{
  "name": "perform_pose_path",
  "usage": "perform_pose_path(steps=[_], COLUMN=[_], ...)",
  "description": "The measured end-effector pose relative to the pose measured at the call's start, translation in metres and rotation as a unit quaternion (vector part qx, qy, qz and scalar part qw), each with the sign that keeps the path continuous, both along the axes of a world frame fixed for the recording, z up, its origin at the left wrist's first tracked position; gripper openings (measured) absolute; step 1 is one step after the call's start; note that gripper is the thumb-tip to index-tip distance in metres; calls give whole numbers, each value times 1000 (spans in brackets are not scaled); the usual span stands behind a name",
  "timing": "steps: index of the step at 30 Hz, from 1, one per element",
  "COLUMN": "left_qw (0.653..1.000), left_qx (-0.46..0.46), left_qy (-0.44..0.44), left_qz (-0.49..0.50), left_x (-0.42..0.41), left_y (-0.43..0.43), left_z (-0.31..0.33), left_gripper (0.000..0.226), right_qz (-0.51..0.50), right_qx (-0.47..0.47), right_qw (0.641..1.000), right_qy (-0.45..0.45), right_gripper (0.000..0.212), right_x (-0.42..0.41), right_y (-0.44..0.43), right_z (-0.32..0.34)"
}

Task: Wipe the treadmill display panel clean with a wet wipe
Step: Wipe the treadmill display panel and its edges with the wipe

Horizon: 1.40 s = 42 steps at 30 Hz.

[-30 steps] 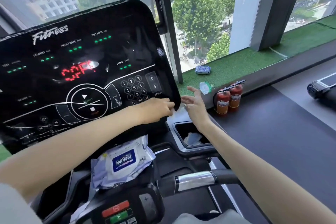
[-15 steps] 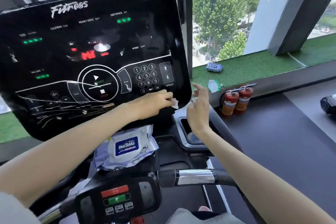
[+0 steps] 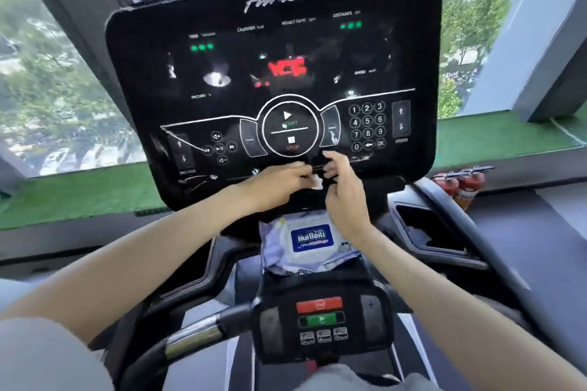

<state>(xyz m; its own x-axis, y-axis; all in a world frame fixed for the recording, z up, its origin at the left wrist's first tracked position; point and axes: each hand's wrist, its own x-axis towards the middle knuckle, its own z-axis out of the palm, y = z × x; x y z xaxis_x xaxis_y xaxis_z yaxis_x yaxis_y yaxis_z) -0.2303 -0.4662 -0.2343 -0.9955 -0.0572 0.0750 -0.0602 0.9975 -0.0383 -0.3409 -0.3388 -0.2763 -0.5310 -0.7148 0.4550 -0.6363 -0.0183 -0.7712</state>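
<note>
Showing as a small white scrap between both sets of fingertips, the wet wipe [image 3: 316, 183] looks limp, light and damp, so it is best taken by opposite edges and spread flat. The left hand [image 3: 279, 182] pinches it with curled fingers; the right hand [image 3: 344, 189] curls onto its other side. Just beyond the fingers rises the display panel [image 3: 241, 98].

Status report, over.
Left hand, right hand both pinch small white wet wipe. Wipe at lower edge of glossy black display panel. Blue-labelled wipe pack below, clear of panel.
</note>
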Motion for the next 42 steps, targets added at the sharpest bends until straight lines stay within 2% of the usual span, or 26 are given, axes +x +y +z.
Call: perform_pose_path(steps=[11,16,21,28,31,33,35,37,40,42], left_qw=[996,992,990,986,986,982,970,933,866,841], left_qx=[-13,-3,-44,-121,-134,-140,-116,-76,-37,-9], left_qy=[31,61,62,36,9,12,83,202,358,418], left_qz=[77,109,115,105,103,129,199,289,348,343], left_x=[130,165,191,221,232,240,244,236,200,168], left_y=[-57,-68,-71,-77,-75,-78,-88,-97,-96,-92], left_z=[-15,-20,-22,-28,-25,-20,-13,8,56,81], left_gripper=[64,53,62,47,31,30,44,54,45,41], right_qz=[45,56,37,19,21,30,45,50,63,62], right_qx=[54,87,87,69,63,79,107,94,10,-35], right_qw=[994,988,990,992,991,989,983,978,968,952], right_qy=[82,114,105,108,119,125,145,182,242,298], right_gripper=[65,57,54,42,39,37,33,31,36,40], right_x=[99,118,120,116,115,111,104,98,88,78], right_y=[-52,-61,-64,-65,-68,-72,-77,-83,-95,-103], right_z=[-9,-13,-17,-5,-1,5,14,28,59,83])
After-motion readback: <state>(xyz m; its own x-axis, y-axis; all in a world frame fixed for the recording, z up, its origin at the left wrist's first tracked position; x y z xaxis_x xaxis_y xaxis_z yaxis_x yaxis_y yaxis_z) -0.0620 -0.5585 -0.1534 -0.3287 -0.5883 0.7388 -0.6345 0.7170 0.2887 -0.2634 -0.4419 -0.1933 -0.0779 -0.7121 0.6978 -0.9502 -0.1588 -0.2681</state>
